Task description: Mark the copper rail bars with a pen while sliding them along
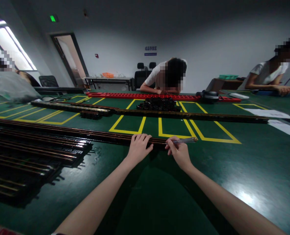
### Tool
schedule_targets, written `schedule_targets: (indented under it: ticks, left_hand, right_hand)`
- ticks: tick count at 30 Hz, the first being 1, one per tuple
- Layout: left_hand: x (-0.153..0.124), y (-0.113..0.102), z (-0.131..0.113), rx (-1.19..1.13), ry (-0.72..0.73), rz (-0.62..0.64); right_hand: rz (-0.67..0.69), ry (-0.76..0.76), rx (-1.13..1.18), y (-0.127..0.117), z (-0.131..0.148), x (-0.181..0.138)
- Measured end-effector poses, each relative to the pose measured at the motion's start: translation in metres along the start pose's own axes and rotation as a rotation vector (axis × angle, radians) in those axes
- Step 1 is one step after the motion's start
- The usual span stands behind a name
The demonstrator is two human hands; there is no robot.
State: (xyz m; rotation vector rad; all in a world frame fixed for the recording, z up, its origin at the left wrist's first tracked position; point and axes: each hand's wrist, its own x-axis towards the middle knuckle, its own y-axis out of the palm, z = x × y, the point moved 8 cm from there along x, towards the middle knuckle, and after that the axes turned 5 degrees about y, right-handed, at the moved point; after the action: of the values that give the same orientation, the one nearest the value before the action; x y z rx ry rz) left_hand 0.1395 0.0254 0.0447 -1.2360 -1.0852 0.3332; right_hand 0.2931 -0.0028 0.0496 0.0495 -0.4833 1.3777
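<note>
A long dark rail with copper-coloured strips lies across the green table in front of me. My left hand rests on it with the fingers curled over its far edge, holding it down. My right hand is closed in a pinch on a thin clear pen-like tool, whose tip points right, just at the rail's right end. The two hands are about a hand's width apart.
A stack of similar rails lies at the left. A second long rail, a pile of small black parts and a red rack lie farther back. Two people sit across the table; papers lie at right.
</note>
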Motion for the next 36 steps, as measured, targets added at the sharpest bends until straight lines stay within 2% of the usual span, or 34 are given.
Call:
schedule_targets:
  ticks: [36]
  left_hand:
    - [-0.0009,-0.0046,-0.0078,0.064,0.032,-0.048]
  right_hand:
    - [0.016,-0.027,-0.037,0.0008,0.0037,-0.0015]
